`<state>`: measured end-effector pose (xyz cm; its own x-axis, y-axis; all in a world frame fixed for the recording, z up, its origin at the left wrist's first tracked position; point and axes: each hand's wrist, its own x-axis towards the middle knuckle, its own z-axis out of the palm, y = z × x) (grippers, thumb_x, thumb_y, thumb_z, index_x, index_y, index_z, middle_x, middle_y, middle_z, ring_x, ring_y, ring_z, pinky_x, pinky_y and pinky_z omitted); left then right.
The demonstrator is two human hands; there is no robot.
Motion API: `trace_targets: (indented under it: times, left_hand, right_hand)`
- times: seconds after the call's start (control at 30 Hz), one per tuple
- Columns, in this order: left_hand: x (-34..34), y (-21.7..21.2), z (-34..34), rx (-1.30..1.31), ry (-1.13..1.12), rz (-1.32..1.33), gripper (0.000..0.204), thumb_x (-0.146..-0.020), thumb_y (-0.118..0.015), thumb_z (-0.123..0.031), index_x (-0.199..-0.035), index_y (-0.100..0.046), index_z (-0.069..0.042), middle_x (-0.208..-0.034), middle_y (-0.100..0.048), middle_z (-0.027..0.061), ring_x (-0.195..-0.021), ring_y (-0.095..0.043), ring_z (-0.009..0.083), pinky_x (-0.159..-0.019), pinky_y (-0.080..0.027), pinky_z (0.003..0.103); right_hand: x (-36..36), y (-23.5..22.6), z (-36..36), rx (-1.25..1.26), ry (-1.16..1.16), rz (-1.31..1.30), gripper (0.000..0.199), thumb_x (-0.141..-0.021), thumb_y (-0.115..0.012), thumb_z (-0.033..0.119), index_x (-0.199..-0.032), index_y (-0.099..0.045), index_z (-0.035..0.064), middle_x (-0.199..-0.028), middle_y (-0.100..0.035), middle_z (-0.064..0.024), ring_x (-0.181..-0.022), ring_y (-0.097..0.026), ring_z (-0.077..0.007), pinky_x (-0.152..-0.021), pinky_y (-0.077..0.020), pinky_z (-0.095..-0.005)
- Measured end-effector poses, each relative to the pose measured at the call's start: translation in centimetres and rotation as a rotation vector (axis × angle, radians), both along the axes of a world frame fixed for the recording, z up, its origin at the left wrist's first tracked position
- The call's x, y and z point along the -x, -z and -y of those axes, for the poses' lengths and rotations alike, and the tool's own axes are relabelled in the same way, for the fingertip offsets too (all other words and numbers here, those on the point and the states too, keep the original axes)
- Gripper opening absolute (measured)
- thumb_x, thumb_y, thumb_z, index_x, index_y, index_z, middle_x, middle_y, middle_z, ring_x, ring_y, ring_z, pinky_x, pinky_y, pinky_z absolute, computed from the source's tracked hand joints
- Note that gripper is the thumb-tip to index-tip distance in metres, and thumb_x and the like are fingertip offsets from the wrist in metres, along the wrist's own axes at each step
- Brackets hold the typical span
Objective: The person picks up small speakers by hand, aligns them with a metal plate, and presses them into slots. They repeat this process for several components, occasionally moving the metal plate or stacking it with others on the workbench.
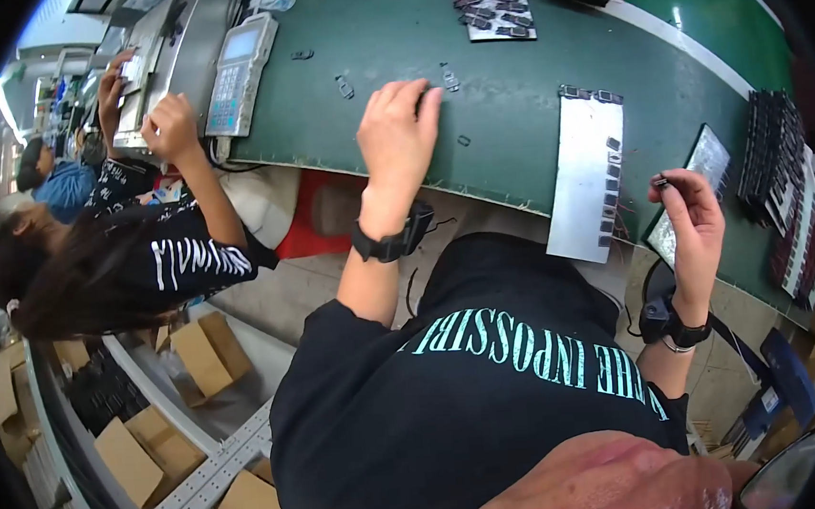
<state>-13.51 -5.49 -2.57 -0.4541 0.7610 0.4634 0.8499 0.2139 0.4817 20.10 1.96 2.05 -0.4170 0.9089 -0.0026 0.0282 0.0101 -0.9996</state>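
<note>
Green belt point(526, 63) carries a loose clip point(450, 79); left hand point(398, 136) reaches beside it, fingers released. Right hand point(694, 222) pinches a small clip point(660, 181). Steady fingertip pickups seem best.

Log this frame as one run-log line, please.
left hand: reaching small part on green belt | right hand: holding small part | metal tray between

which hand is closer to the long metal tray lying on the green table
Right. The right hand is raised just to the right of the metal tray, pinching a small dark part. The left hand rests on the green table farther off to the tray's left.
</note>
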Motion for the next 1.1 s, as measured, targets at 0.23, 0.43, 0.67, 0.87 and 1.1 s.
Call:
trace_targets:
  times: [0.23,0.43,0.67,0.87,1.1]
  left_hand:
    - [-1.9,0.0,-1.4,0.126,-0.092,-0.17,0.02,-0.084,-0.074,-0.024,-0.092,-0.068,-0.007,-0.096,-0.065,0.0081,-0.092,-0.063,0.0294,-0.073,-0.054,0.041]
    - [-2.3,0.4,-3.9,0.08,0.056,-0.254,0.014,-0.086,-0.069,-0.021,-0.093,-0.065,-0.009,-0.093,-0.064,0.0105,-0.09,-0.063,0.031,-0.072,-0.054,0.044]
    - [-11.1,-3.0,-7.1,0.04,0.333,0.468,0.023,-0.091,-0.069,-0.006,-0.113,-0.065,0.002,-0.092,-0.069,0.0095,-0.075,-0.067,0.0143,-0.068,-0.054,0.027]
    - [-18.0,-2.7,-8.3,0.002,0.568,0.976,0.024,-0.092,-0.066,0.001,-0.116,-0.063,0.007,-0.096,-0.068,0.0086,-0.082,-0.066,0.0107,-0.074,-0.055,0.023]
    - [-18.6,-2.2,-8.1,0.003,0.513,1.067,0.028,-0.094,-0.063,0.004,-0.121,-0.062,0.009,-0.099,-0.069,0.0078,-0.085,-0.067,0.0116,-0.081,-0.055,0.024]
  right_hand:
    - [1.4,-0.5,0.5,0.002,-0.027,0.046,0.015,-0.096,-0.058,0.001,-0.11,-0.063,-0.0014,-0.102,-0.066,-0.0048,-0.091,-0.063,-0.0121,-0.085,-0.0484,-0.025]
    - [0.8,-0.5,-0.9,0.157,-0.034,0.067,0.015,-0.093,-0.059,0.001,-0.107,-0.064,0.0023,-0.097,-0.065,-0.0035,-0.09,-0.062,-0.0104,-0.081,-0.0514,-0.0263]
    - [-0.8,-1.0,-5.4,-0.019,-0.12,-0.072,0.017,-0.094,-0.063,0.009,-0.109,-0.064,0.0013,-0.102,-0.066,-0.005,-0.094,-0.062,-0.0119,-0.084,-0.0515,-0.0284]
    - [-1.7,-0.9,-6.7,-0.087,-0.114,-0.093,0.017,-0.09,-0.065,0.011,-0.1,-0.064,-0.0022,-0.096,-0.07,-0.0115,-0.087,-0.068,-0.0163,-0.079,-0.0535,-0.0306]
    - [-2.1,1.1,-6.8,0.055,-0.135,-0.164,0.014,-0.09,-0.066,0.009,-0.1,-0.065,-0.0009,-0.096,-0.068,-0.0079,-0.087,-0.066,-0.0128,-0.081,-0.0527,-0.0287]
